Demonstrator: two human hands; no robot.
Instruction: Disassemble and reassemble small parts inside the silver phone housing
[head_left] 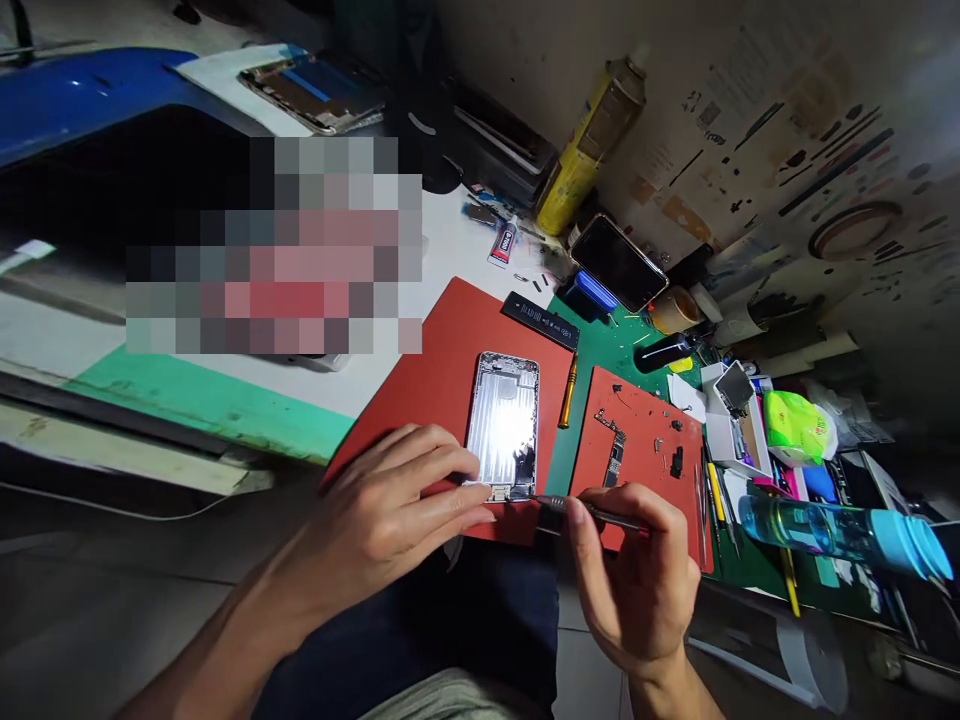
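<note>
An opened phone housing [506, 420], its bare metal inside shining brightly, lies on a red mat [442, 370]. My left hand [405, 495] is closed on the lower left edge of the housing, thumb and fingers at its bottom corner. Between the thumb and fingers of my right hand [637, 565] is a slim metal pen-shaped tool [555, 503] with a ribbed neck. Its tip meets the bottom right edge of the housing and is too small to make out. A black phone battery [540, 318] and a gold screwdriver [569, 392] lie just beyond.
A second red mat [592, 440] holds a logic board [616, 455] and several small parts. To the right are a white box [739, 425] and a blue water bottle [840, 530]. At the back stand a propped phone [619, 262] and a yellow spray can [589, 145].
</note>
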